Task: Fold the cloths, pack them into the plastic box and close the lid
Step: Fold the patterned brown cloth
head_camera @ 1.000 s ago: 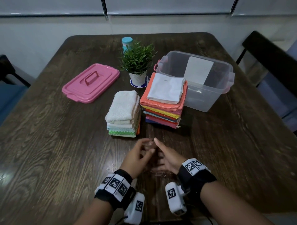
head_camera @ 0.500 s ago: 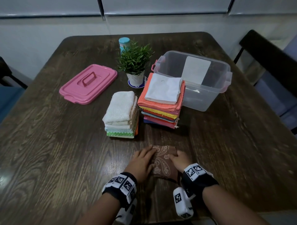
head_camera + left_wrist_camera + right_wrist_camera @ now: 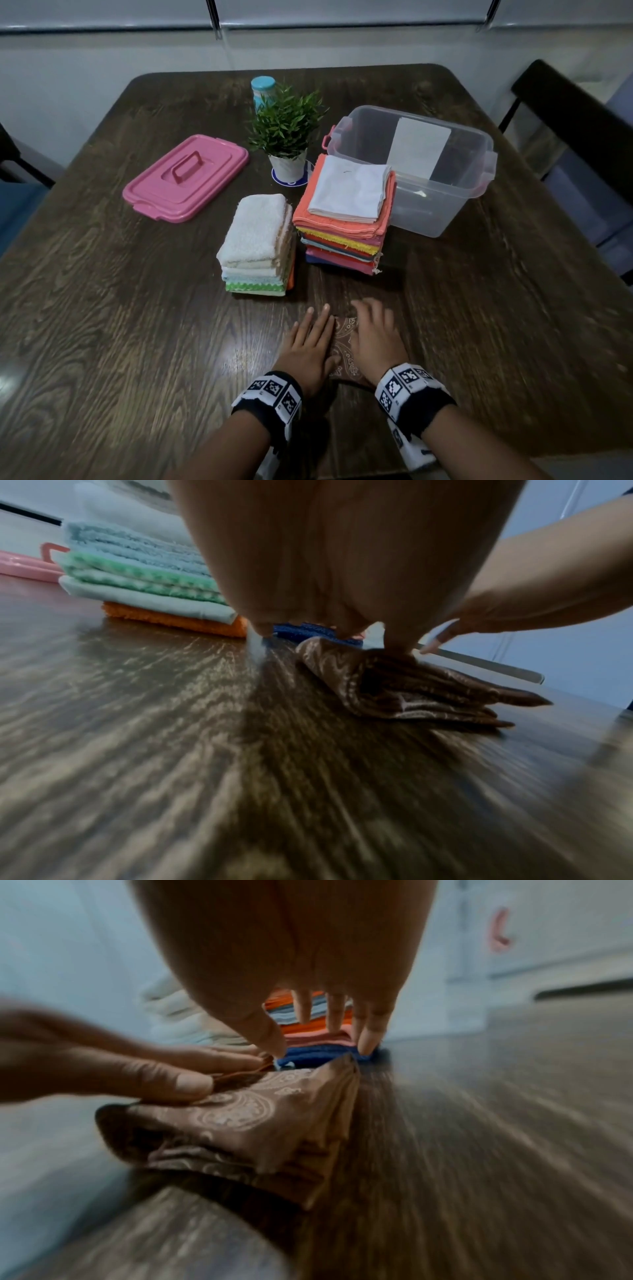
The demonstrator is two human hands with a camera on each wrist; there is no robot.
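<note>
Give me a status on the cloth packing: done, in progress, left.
Done: two folded stacks, the towel stack and the coloured stack, stand beside the plastic box. In progress: the left hand and right hand press flat on the folded brown cloth. Left: the box holds no cloths; the pink lid lies apart.

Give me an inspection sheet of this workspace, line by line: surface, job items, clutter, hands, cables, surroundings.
Surface: dark wooden table.
Job's things: brown cloth folded, near edge; pale stack and bright stack side by side; clear box open, behind the bright stack; pink lid off, far left.
Clutter: potted plant on a coaster; bottle behind it.
Hands: left hand flat on the brown cloth; right hand over it, blurred.
Cables: nothing seen.
Surroundings: dark chair at right; pale wall behind.
</note>
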